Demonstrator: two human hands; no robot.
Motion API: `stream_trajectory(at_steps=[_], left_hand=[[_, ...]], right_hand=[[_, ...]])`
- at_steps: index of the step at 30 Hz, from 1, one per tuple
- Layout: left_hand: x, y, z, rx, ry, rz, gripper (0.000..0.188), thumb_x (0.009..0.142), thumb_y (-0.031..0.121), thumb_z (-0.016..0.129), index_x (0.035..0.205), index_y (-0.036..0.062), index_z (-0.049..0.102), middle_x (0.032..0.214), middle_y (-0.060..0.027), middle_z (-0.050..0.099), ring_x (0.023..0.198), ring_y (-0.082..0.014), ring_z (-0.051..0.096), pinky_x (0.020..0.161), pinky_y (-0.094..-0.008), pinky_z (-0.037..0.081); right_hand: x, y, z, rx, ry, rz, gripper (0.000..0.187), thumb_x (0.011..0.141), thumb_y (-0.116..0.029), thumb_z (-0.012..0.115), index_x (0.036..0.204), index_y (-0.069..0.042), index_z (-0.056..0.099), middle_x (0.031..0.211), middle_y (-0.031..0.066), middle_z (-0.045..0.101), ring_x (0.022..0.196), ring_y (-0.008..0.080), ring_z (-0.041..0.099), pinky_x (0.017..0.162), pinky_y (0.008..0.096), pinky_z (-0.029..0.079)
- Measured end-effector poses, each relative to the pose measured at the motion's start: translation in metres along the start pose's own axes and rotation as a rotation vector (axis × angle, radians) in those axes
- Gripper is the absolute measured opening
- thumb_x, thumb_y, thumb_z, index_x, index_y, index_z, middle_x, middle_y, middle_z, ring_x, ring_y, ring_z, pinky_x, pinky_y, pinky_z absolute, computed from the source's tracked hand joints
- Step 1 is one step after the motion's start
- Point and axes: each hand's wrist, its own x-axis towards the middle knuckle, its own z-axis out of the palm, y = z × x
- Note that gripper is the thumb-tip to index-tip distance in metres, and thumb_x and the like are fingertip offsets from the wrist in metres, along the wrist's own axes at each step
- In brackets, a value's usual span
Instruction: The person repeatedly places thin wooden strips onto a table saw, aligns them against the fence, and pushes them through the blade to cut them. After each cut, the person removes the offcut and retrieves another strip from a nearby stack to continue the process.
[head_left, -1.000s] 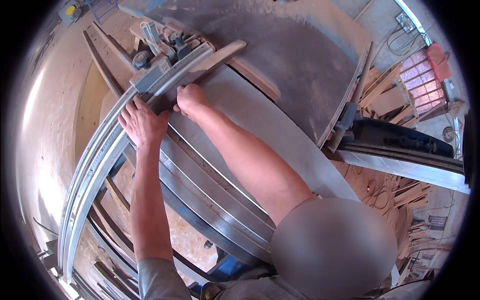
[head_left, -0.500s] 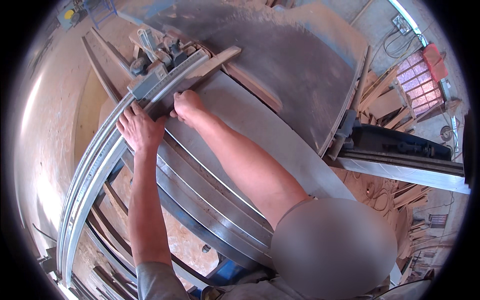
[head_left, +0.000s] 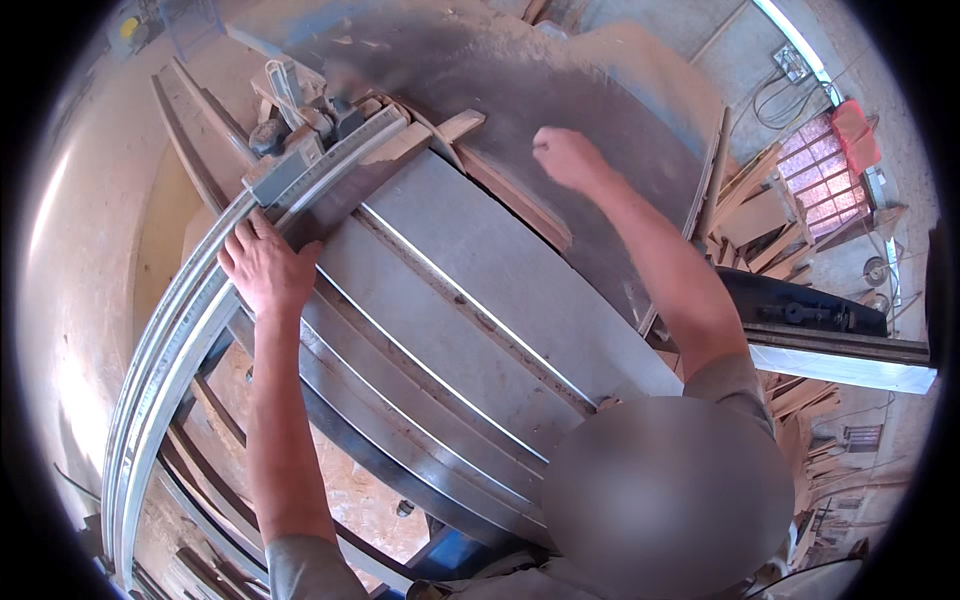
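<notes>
A brown wooden board [head_left: 345,198] lies across the grey metal saw table [head_left: 470,265], alongside a silver rail fence [head_left: 190,290]. My left hand [head_left: 268,270] is at the board's near-left end, fingers bent over the fence side and thumb spread on the near side, gripping the board there. Beyond a thin upright plate at the board's far end sits a short wooden piece [head_left: 462,126]. My right hand [head_left: 570,160] hovers over the dark side table [head_left: 610,110], apart from the wood, with its fingers curled into a loose fist; nothing shows in it.
A grey stop block [head_left: 285,178] and clamp-like fittings [head_left: 300,100] sit on the fence's far end. A dark long bar [head_left: 800,300] extends at the right. Wood offcuts [head_left: 765,210] lie piled beyond it, near a red object [head_left: 855,135]. Long wooden strips [head_left: 190,140] lie at far left.
My right hand has left the board and swung right over the dark table. My left hand stays by the fence. A gap now shows between the board and the short wooden piece.
</notes>
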Motion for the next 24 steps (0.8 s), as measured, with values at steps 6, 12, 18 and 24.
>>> stream_trajectory(at_steps=[6, 12, 18, 24], left_hand=[[0.002, -0.001, 0.002, 0.013, -0.002, 0.027, 0.096, 0.072, 0.042, 0.080, 0.146, -0.0024, 0.039, 0.143, -0.0199, 0.046, 0.139, -0.0369, 0.036, 0.119, -0.0494, 0.020], [0.001, -0.003, 0.001, 0.004, -0.030, 0.006, 0.095, 0.073, 0.041, 0.080, 0.148, -0.0003, 0.038, 0.146, -0.0205, 0.043, 0.141, -0.0372, 0.034, 0.119, -0.0495, 0.019], [-0.003, -0.008, 0.020, -0.025, 0.101, 0.109, 0.091, 0.075, 0.035, 0.080, 0.148, 0.0022, 0.037, 0.146, -0.0218, 0.042, 0.141, -0.0393, 0.033, 0.119, -0.0541, 0.020], [-0.025, -0.016, 0.042, 0.026, 0.265, 0.372, 0.039, 0.085, 0.015, 0.058, 0.121, -0.0007, 0.059, 0.121, -0.0158, 0.057, 0.120, -0.0321, 0.052, 0.105, -0.0479, 0.039]], right_hand=[[0.067, -0.007, 0.023, -0.080, -0.064, -0.197, 0.058, 0.093, -0.010, 0.053, 0.150, -0.018, 0.041, 0.151, 0.0104, 0.042, 0.134, 0.0333, 0.046, 0.111, 0.0447, 0.041], [0.076, -0.067, -0.001, -0.194, -0.265, -0.192, 0.052, 0.092, -0.011, 0.056, 0.143, -0.016, 0.047, 0.143, 0.0113, 0.047, 0.132, 0.0326, 0.047, 0.107, 0.0445, 0.044], [0.011, 0.033, -0.011, -0.164, -0.256, -0.197, 0.037, 0.089, -0.019, 0.068, 0.121, -0.002, 0.061, 0.122, 0.0210, 0.057, 0.111, 0.0377, 0.057, 0.096, 0.0441, 0.047], [-0.214, 0.102, -0.031, 0.238, -0.218, 0.133, 0.038, 0.083, -0.020, 0.070, 0.112, 0.002, 0.060, 0.092, 0.0162, 0.062, 0.086, 0.0287, 0.060, 0.080, 0.0399, 0.047]])
